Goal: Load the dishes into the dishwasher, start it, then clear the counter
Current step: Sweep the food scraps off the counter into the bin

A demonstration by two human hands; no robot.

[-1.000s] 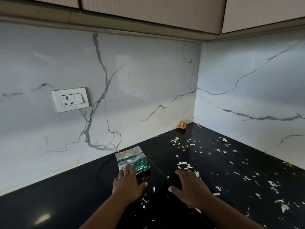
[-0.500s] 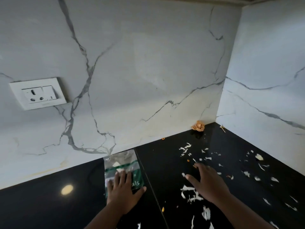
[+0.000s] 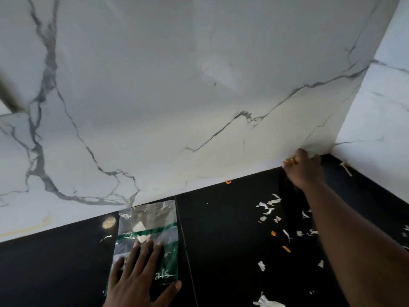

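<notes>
A single head-worn wide-angle view looks forward and slightly down, close in on a corner where the black bench [image 3: 232, 235] meets the marble wall [image 3: 177, 96]. The wall fills the frame from 9 to 2 o'clock, the bench from 3 to 8, with the corner seam near 2 o'clock.

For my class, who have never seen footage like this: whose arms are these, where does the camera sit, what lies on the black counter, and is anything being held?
There is no machine here. A person wears a wide-angle camera on the head, looking down at their own arms. The left hand lies flat on a clear and green plastic bag, pressing it onto the black counter. The right hand reaches into the far corner by the marble wall and seems to pinch an orange scrap; the blur leaves that unsure. White peel scraps and small orange bits litter the counter.
</notes>
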